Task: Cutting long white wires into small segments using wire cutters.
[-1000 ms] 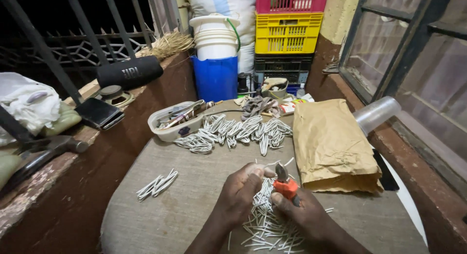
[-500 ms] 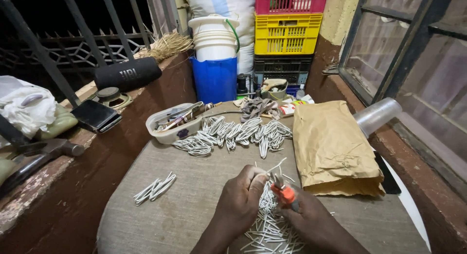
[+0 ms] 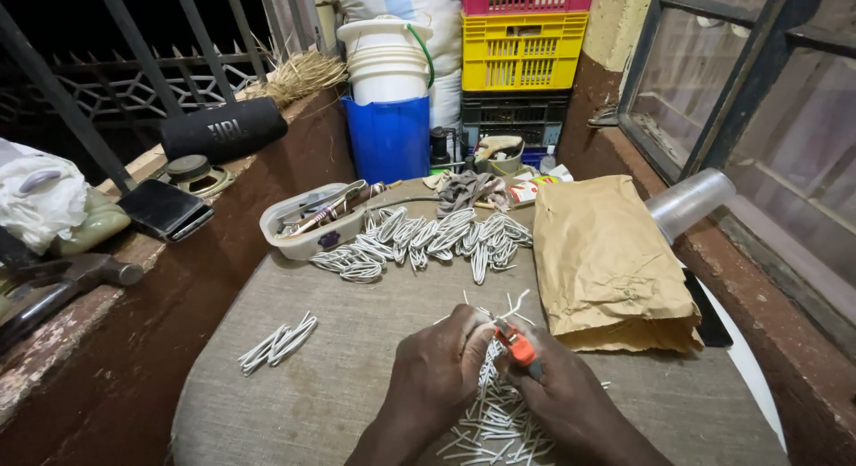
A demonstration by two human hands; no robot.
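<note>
The right hand (image 3: pixel 571 399) is closed around orange-handled pliers (image 3: pixel 517 346) while the left hand (image 3: pixel 437 372), just beside it, pinches a white wire piece (image 3: pixel 510 304) above the loose wire pile (image 3: pixel 495 421).

Looks like a makeshift home workshop set up on a porch or balcony at night. There's a metal security grille (image 3: pixel 134 82) along a rough reddish ledge (image 3: pixel 107 314), and a barred window (image 3: pixel 758 100) on the other side. Stacked plastic crates (image 3: pixel 526 56), a blue drum (image 3: pixel 390 136) with white buckets (image 3: pixel 385 60) on it, and a hammer (image 3: pixel 62 283) on the ledge give it that cottage-industry feel. The worktop is a round table (image 3: pixel 339 341) covered in grey cloth, loaded with bundles of white wire pieces (image 3: pixel 428 239), a tray of hand tools (image 3: pixel 312 218) and a brown paper bag (image 3: pixel 611 261).
</note>
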